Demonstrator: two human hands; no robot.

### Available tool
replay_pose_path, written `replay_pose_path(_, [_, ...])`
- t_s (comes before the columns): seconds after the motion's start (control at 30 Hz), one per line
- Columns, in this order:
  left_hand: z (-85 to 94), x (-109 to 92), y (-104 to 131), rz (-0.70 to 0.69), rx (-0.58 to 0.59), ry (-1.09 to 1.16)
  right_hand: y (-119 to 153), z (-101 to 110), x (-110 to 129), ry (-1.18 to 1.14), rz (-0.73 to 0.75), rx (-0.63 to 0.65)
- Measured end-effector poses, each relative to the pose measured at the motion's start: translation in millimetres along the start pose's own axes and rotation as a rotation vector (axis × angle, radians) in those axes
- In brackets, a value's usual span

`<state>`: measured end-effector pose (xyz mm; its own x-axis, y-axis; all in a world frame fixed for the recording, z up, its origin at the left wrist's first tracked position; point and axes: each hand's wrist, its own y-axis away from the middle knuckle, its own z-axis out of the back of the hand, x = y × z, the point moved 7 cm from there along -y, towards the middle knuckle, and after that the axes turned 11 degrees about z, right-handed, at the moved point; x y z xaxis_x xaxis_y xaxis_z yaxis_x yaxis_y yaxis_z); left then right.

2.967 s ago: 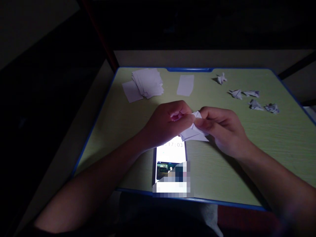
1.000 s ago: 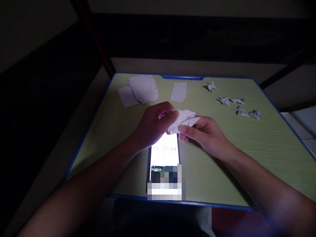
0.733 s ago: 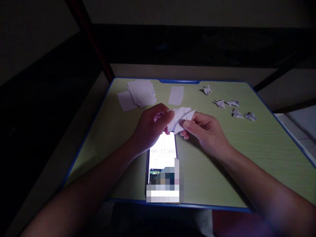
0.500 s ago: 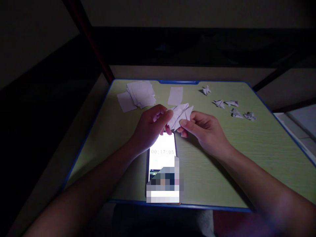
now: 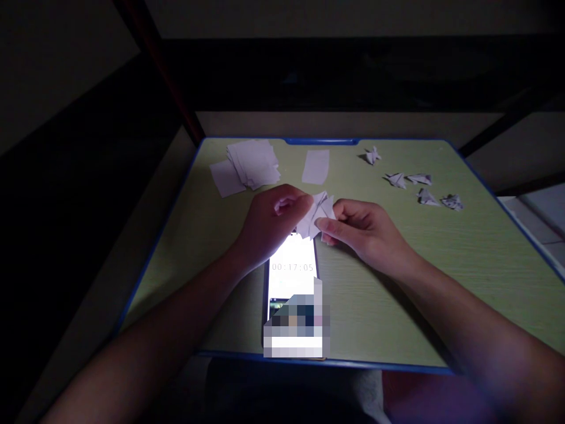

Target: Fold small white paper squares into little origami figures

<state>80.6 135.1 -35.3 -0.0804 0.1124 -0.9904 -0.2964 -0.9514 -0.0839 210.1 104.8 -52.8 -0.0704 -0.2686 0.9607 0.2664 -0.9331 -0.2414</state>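
Between my hands, a white piece of folded paper (image 5: 316, 217) is held up above the top end of a lit phone (image 5: 291, 282). My left hand (image 5: 276, 215) is closed on its upper left part, thumb and fingers pinching near the top edge. With the thumb flat on the front and the fingers behind, my right hand (image 5: 364, 229) grips its lower right side. Creases run across the paper, and several pointed flaps stick out. The fingertips behind it are partly hidden. The phone shows a timer reading 00:17:05, and its lower part is blurred out.
A light green table (image 5: 397, 306) with a blue edge bears everything. At the back left lies a stack of white paper (image 5: 253, 162); a single sheet (image 5: 316, 166) lies right of it. Several small folded paper figures (image 5: 396, 179) sit at the back right.
The folded paper has been turned and drawn together, so it looks narrower and more of its left part is under my left fingers. My hands are closer together.
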Motion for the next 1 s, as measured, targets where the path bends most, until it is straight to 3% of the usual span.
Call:
replay_pose_path(0.23, [5.5,2,0,-0.041,-0.126,0.014,1,2,-1,-0.039,-0.016,-0.045])
replay_pose_path(0.43, [-5.5,7,0,0.037,0.023,0.024,2,7,-1,0.039,-0.026,-0.100])
replay_pose_path(0.87, [-11.1,-2,5,-0.024,0.021,-0.006,1,1,5,-0.028,0.002,-0.097])
replay_pose_path(1.0, [-13.5,-2,8,0.013,0.047,-0.028,1,0,5,-0.002,-0.009,-0.114])
